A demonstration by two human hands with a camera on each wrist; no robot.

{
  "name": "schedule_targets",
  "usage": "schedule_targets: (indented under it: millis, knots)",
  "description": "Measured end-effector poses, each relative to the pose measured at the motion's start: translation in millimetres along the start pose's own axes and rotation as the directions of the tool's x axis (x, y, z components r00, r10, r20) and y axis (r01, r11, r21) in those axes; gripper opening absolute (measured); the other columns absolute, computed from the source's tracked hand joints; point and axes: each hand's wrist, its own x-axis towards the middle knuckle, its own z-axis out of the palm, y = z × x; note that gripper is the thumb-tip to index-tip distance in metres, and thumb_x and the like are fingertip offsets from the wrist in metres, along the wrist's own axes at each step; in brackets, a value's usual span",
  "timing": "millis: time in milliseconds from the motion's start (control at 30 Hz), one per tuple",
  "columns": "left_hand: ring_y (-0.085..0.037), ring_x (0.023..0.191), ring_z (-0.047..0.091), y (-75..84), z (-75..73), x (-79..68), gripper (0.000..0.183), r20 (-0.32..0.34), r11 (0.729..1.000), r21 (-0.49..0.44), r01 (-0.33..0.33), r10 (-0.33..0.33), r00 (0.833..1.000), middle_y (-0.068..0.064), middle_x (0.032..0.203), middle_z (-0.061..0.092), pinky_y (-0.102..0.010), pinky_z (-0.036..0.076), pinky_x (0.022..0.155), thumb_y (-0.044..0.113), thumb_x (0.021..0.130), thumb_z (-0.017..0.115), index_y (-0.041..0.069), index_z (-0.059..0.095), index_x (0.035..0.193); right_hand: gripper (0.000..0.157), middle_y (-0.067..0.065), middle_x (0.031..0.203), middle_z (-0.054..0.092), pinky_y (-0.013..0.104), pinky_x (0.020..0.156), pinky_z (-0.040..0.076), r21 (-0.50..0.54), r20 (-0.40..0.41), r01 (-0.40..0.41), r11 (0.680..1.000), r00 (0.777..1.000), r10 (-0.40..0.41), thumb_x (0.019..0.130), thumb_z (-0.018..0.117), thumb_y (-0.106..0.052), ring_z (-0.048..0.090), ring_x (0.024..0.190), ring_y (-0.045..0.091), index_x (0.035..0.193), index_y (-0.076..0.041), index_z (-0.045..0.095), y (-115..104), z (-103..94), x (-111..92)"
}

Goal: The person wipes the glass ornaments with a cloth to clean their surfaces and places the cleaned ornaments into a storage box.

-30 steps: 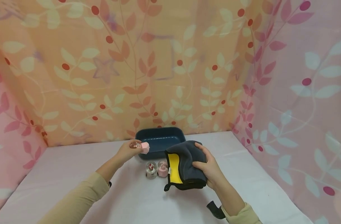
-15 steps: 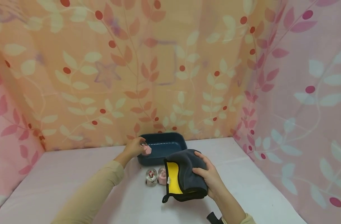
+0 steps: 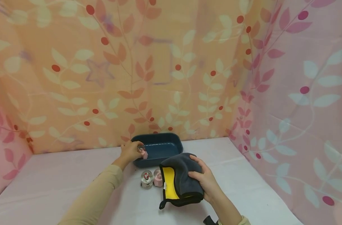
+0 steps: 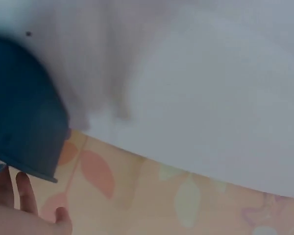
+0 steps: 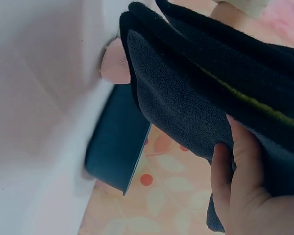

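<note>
My left hand (image 3: 129,151) holds a small snow globe (image 3: 144,154) with a pink base, tilted, at the left end of a dark blue rectangular tub (image 3: 151,163). In the left wrist view the fingers of that hand (image 4: 27,213) are beside the tub's rim, and the globe is mostly out of view. A folded towel (image 3: 185,176), grey outside and yellow inside with black edging, is gripped by my right hand (image 3: 208,182) above the table. Two more snow globes stand before the tub: one white with a red figure (image 3: 146,179), one pink (image 3: 158,178), partly behind the towel.
A white cloth covers the table (image 3: 66,181). Patterned orange curtain (image 3: 103,78) hangs right behind the tub, with pink curtain (image 3: 300,109) at the sides. A black object (image 3: 209,220) shows beside the right wrist.
My left hand has carried the snow globe from the tub's front left corner inward over its left end. The right hand keeps holding the towel, and the view has shifted slightly.
</note>
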Motion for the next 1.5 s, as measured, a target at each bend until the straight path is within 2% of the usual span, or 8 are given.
schedule_targets:
  millis: [100,333,500,633,833,1033,1167,1500]
  knots:
    - [-0.039,0.111,0.047,-3.7,1.3,-2.6,0.04,0.026,0.999,0.024,-0.022,0.021,0.999,-0.009,0.104,0.066,-0.061,0.024,0.09,0.013,0.075,0.078,0.009,0.068,0.113,0.065,0.022,0.145,0.033,0.034,0.082,0.053,-0.013,-0.01,0.006,1.0,1.0,-0.006,0.087,0.059,0.001,0.056,0.106,0.026,0.146,-0.01,0.037,1.6,0.0,-0.2]
    - [-0.041,0.119,0.043,-7.3,6.7,1.7,0.044,0.108,1.0,0.022,-0.003,0.0,0.994,-0.015,0.116,0.06,-0.069,0.025,0.095,0.017,0.082,0.076,0.009,0.064,0.124,0.064,0.021,0.145,0.034,0.034,0.083,0.053,-0.016,-0.019,0.004,1.0,1.0,-0.004,0.086,0.058,0.001,0.055,0.107,0.026,0.146,-0.01,0.038,3.6,0.5,0.8]
    - [-0.044,0.121,0.041,-8.3,8.2,3.8,0.052,0.135,0.998,-0.058,0.011,-0.003,0.991,-0.02,0.123,0.057,-0.068,0.028,0.093,0.022,0.081,0.079,0.006,0.061,0.127,0.064,0.021,0.144,0.035,0.034,0.084,0.053,-0.018,-0.025,0.003,1.0,1.0,-0.004,0.086,0.058,0.001,0.055,0.107,0.026,0.146,-0.009,0.038,5.0,-0.1,1.3]
    - [-0.047,0.124,0.039,-9.6,4.8,-2.8,0.055,0.106,0.992,-0.122,0.015,-0.002,0.994,-0.023,0.13,0.054,-0.068,0.029,0.093,0.022,0.081,0.08,0.004,0.059,0.128,0.063,0.021,0.144,0.036,0.034,0.084,0.053,-0.018,-0.022,0.001,1.0,1.0,-0.002,0.086,0.058,0.001,0.056,0.106,0.026,0.146,-0.009,0.038,5.9,1.2,-1.3]
    - [-0.048,0.125,0.039,-10.8,-1.1,-19.1,0.056,0.019,0.98,-0.198,-0.008,0.012,1.0,-0.025,0.132,0.053,-0.065,0.03,0.098,0.015,0.082,0.078,-0.004,0.055,0.13,0.061,0.02,0.143,0.037,0.034,0.083,0.053,-0.035,-0.035,0.017,0.999,0.999,-0.018,0.087,0.058,0.001,0.055,0.105,0.026,0.145,-0.01,0.041,4.6,2.2,-5.1]
    - [-0.049,0.126,0.039,-7.0,-9.8,-40.3,0.059,-0.042,0.951,-0.307,-0.017,0.004,0.999,-0.029,0.13,0.053,-0.059,0.027,0.105,0.008,0.08,0.076,-0.011,0.05,0.129,0.06,0.02,0.141,0.039,0.035,0.082,0.054,-0.045,-0.055,0.036,0.998,0.998,-0.039,0.087,0.058,0.002,0.055,0.104,0.028,0.144,-0.012,0.043,0.5,2.1,-6.7]
    - [-0.049,0.128,0.037,-6.4,-13.2,-55.2,0.061,-0.027,0.931,-0.366,0.021,-0.033,0.999,-0.03,0.13,0.052,-0.059,0.024,0.107,0.006,0.081,0.076,-0.012,0.047,0.131,0.06,0.02,0.14,0.04,0.036,0.082,0.054,-0.056,-0.052,0.047,0.997,0.997,-0.05,0.087,0.058,0.003,0.055,0.104,0.028,0.143,-0.012,0.043,-2.0,3.7,-7.7]
    - [-0.049,0.124,0.042,6.3,-12.9,-90.6,0.069,0.003,0.913,-0.405,0.05,-0.053,0.999,-0.032,0.126,0.053,-0.06,0.029,0.104,0.006,0.079,0.079,-0.013,0.041,0.134,0.06,0.02,0.14,0.039,0.036,0.082,0.054,-0.044,-0.043,0.053,0.998,0.998,-0.055,0.087,0.057,0.005,0.054,0.106,0.03,0.143,-0.012,0.044,-6.6,10.2,-13.7]
